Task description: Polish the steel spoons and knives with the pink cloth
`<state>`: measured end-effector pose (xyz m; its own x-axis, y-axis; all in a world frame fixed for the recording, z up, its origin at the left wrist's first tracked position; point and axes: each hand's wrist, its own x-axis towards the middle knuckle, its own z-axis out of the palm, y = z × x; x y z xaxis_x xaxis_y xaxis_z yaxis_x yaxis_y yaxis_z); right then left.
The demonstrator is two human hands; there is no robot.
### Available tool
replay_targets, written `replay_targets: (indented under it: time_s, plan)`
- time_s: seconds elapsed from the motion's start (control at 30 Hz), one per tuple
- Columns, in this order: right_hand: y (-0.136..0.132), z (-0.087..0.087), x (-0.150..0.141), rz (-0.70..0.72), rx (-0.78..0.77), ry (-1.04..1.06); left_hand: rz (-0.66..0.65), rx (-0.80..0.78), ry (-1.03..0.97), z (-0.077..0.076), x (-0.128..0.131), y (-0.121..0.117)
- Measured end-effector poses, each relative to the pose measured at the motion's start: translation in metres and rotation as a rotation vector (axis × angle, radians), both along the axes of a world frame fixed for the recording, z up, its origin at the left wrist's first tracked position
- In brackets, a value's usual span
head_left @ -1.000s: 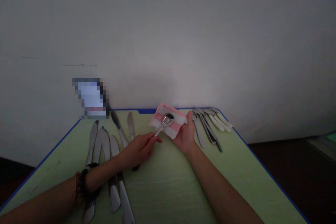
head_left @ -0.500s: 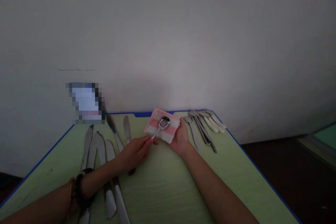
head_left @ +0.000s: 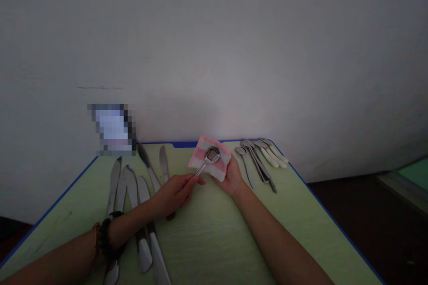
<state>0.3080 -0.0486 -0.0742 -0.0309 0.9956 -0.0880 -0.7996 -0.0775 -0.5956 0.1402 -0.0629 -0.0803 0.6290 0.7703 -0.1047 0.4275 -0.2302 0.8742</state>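
A shiny metal spoon (head_left: pixel 211 156) is pinched by its handle in my left hand (head_left: pixel 175 193), its bowl lying over a folded pink-and-white cloth (head_left: pixel 220 168). My right hand (head_left: pixel 232 176) holds that cloth from below and the right, with most of its fingers hidden under it. Both hands are above the middle of the table. Close to my right hand lies another spoon (head_left: pixel 245 167). Under and beside my left forearm are several table knives (head_left: pixel 132 187), partly covered by the arm.
A pile of metal spoons (head_left: pixel 257 162) and cutlery with cream handles (head_left: pixel 270 158) lies at the table's back right. At the back left a blurred-out phone-like screen (head_left: pixel 113 129) leans on the wall (head_left: pixel 214 53). The green table (head_left: pixel 207 240) has a blue edge.
The cloth has tilted slightly in my right hand, while my left hand keeps hold of the spoon over it. The whole view has shifted a little.
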Motion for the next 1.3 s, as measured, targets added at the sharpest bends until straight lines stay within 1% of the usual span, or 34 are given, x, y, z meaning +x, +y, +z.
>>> replay_targets:
  time_s: [0.13, 0.27, 0.37, 0.5, 0.67, 0.8, 0.9, 0.97, 1.07, 1.13, 1.23, 1.3]
  plan:
    - [0.0, 0.001, 0.0, 0.03, -0.008, -0.008, 0.007, 0.015, 0.024, 0.001, 0.0, 0.0]
    - [0.0, -0.006, 0.0, 0.048, -0.029, -0.064, -0.005, 0.031, 0.026, -0.001, 0.0, 0.001]
    - [0.0, -0.014, 0.0, 0.003, -0.025, -0.217, -0.011, 0.057, 0.039, -0.003, 0.0, 0.002]
    - [0.001, -0.021, -0.002, -0.079, 0.03, -0.437, -0.032, 0.115, 0.073, -0.004, -0.002, 0.002]
    - [0.002, -0.02, 0.001, -0.152, 0.128, -0.759, -0.062, 0.129, 0.101, -0.003, -0.002, 0.002]
    - [-0.001, -0.017, 0.003, -0.224, 0.118, -0.913, -0.071, 0.105, 0.098, -0.005, -0.003, 0.001]
    - [-0.001, -0.018, 0.003, -0.247, 0.116, -0.905, -0.052, 0.059, 0.066, -0.006, -0.003, 0.001]
    - [0.0, -0.019, 0.004, -0.221, 0.128, -0.807, -0.019, 0.036, 0.037, -0.006, -0.002, 0.001]
    - [0.002, -0.02, 0.004, -0.152, 0.138, -0.598, 0.034, 0.033, 0.001, -0.004, -0.001, 0.001]
    - [0.003, -0.02, 0.005, -0.112, 0.125, -0.51, 0.049, 0.03, 0.004, -0.002, 0.0, 0.001]
    - [0.002, -0.02, 0.005, -0.083, 0.108, -0.515, 0.042, 0.036, 0.032, -0.001, 0.001, 0.001]
    - [0.001, -0.02, 0.006, -0.089, 0.14, -0.56, 0.034, 0.062, 0.051, -0.001, 0.0, 0.001]
